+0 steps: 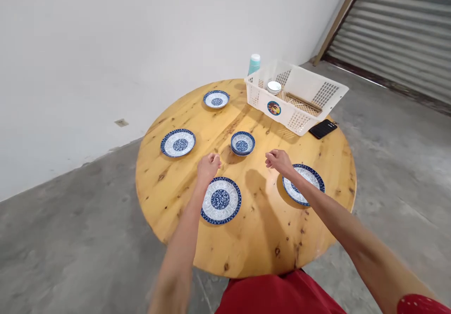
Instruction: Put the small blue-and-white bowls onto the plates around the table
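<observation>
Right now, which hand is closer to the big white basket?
Right. The right hand is in front of the basket, on the person's side. The left hand is farther off, left of both the basket and the bowl stack.

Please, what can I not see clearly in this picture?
In the head view:
Bottle: base, hidden behind the basket.
Right plate: partly hidden by right forearm.
Stacked bowls: lower insides, hidden by the top one.
Left hand, right hand: palms, hidden by curled fingers.
Sticker: details, too small.
Shutter: cut off at top and right.
</observation>
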`<state>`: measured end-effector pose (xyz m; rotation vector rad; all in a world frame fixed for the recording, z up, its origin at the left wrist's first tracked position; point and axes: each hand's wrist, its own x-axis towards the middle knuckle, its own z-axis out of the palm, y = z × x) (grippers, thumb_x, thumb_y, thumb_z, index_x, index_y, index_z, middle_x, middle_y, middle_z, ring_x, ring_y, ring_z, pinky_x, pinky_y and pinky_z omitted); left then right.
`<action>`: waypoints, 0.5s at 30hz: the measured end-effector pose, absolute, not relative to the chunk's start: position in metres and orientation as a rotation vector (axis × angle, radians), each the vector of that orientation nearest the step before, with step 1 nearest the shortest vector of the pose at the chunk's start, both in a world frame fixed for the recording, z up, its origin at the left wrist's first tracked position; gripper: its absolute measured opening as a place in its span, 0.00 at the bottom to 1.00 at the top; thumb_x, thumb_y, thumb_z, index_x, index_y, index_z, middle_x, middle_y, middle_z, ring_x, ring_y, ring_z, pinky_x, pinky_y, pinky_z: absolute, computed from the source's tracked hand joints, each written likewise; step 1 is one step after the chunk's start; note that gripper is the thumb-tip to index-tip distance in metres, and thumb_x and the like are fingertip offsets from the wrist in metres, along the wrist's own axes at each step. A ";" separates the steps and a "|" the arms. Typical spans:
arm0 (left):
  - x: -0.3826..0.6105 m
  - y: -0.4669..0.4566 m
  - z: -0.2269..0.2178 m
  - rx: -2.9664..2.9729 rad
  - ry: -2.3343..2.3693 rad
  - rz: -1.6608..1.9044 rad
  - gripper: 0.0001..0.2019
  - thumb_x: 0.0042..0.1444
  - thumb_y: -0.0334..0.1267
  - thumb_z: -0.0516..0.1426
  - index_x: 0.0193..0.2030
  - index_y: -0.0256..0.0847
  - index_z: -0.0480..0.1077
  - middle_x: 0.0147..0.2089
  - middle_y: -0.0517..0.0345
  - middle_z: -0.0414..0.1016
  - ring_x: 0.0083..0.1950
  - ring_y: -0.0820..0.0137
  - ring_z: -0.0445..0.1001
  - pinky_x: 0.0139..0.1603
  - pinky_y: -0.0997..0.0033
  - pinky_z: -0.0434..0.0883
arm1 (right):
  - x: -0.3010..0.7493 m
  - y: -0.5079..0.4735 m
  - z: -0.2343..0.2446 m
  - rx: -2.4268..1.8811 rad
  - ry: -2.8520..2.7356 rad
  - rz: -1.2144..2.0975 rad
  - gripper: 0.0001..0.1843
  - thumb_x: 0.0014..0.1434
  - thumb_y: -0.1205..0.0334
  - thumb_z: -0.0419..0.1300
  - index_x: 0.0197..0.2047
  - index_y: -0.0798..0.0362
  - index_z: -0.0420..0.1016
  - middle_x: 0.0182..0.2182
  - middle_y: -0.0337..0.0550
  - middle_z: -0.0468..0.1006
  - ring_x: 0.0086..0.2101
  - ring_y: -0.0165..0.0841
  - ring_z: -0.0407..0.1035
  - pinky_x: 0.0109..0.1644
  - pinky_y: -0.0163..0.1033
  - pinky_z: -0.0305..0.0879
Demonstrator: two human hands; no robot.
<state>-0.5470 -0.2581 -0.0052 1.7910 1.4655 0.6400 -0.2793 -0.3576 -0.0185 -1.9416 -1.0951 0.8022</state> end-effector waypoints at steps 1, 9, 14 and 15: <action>-0.538 -0.248 -0.005 1.815 1.462 0.612 0.15 0.58 0.46 0.50 0.28 0.41 0.69 0.30 0.56 0.80 0.31 0.68 0.78 0.36 0.71 0.67 | -0.279 -0.347 -0.019 -1.967 -1.103 0.799 0.10 0.59 0.60 0.54 0.31 0.56 0.71 0.27 0.46 0.81 0.22 0.30 0.75 0.24 0.30 0.64; -0.482 -0.204 -0.011 2.001 1.561 0.387 0.14 0.59 0.46 0.50 0.29 0.43 0.71 0.30 0.52 0.80 0.41 0.62 0.77 0.40 0.70 0.66 | -0.274 -0.283 -0.029 -2.134 -1.218 0.760 0.12 0.61 0.62 0.52 0.29 0.57 0.72 0.23 0.44 0.79 0.23 0.28 0.74 0.30 0.29 0.64; -0.461 -0.192 -0.013 2.069 1.573 0.306 0.14 0.57 0.47 0.51 0.28 0.43 0.70 0.26 0.53 0.78 0.38 0.63 0.76 0.38 0.71 0.66 | -0.276 -0.264 -0.028 -2.201 -1.321 0.762 0.15 0.60 0.61 0.52 0.26 0.56 0.73 0.23 0.48 0.80 0.30 0.34 0.76 0.36 0.34 0.66; -0.459 -0.190 -0.013 2.080 1.578 0.283 0.14 0.57 0.46 0.51 0.27 0.43 0.70 0.25 0.53 0.77 0.38 0.63 0.76 0.38 0.71 0.66 | -0.277 -0.262 -0.027 -2.240 -1.349 0.739 0.15 0.61 0.61 0.52 0.27 0.56 0.74 0.26 0.50 0.81 0.33 0.36 0.76 0.38 0.36 0.67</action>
